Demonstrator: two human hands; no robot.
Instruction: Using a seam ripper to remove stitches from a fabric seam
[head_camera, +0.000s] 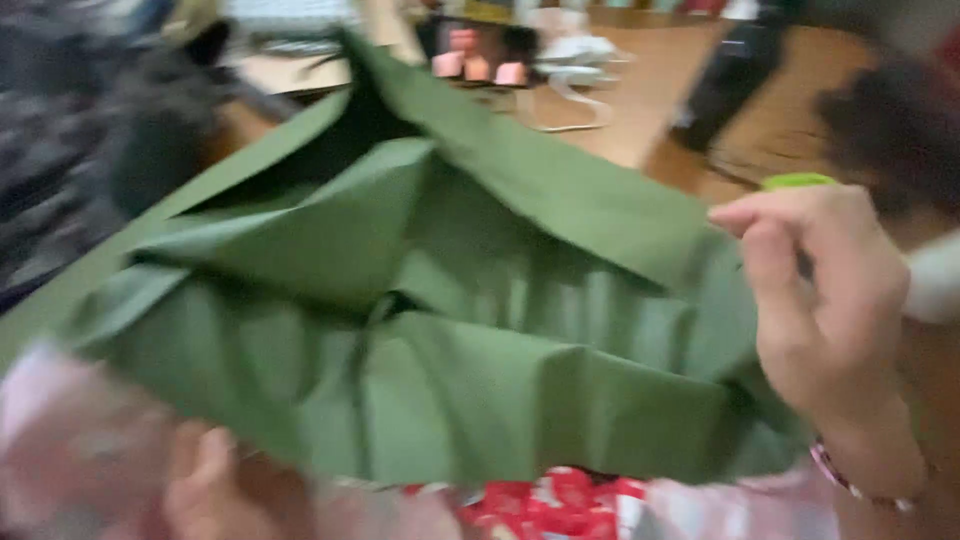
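Observation:
A large sheet of green paper (470, 320), creased and folded into pleats, fills the middle of the view. My right hand (825, 300) is closed on its right edge, fingers curled, with a small lime-green object (797, 181) showing just above the knuckles. My left hand (205, 480) sits at the bottom left under the sheet's lower edge, touching it; its grip is blurred. The whole picture is smeared by motion.
A wooden table (650, 100) lies behind the sheet, with pink small items (478, 66), a white cord (570, 95) and a dark upright object (725, 85). Red patterned wrapping (555, 505) shows at the bottom. A dark blurred mass (90, 130) is at the left.

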